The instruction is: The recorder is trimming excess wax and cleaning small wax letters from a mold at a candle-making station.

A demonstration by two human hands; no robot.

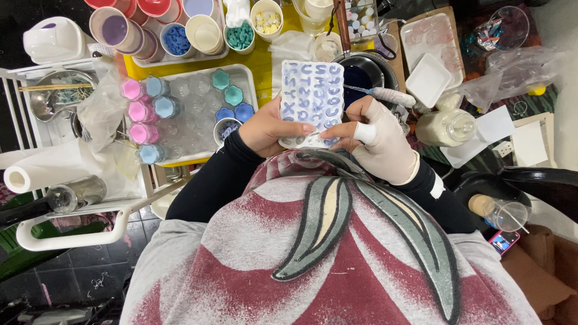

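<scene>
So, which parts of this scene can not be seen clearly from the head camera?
- White letter-shaped silicone mould: its near edge is covered by the bare left hand and the gloved right hand.
- Syringe: its tip is too small.
- Dark bowl: mostly behind the mould.

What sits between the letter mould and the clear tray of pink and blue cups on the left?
Head view: the left hand gripping the letter mould, and a small cup of blue pieces at the clear tray's near corner.
</scene>
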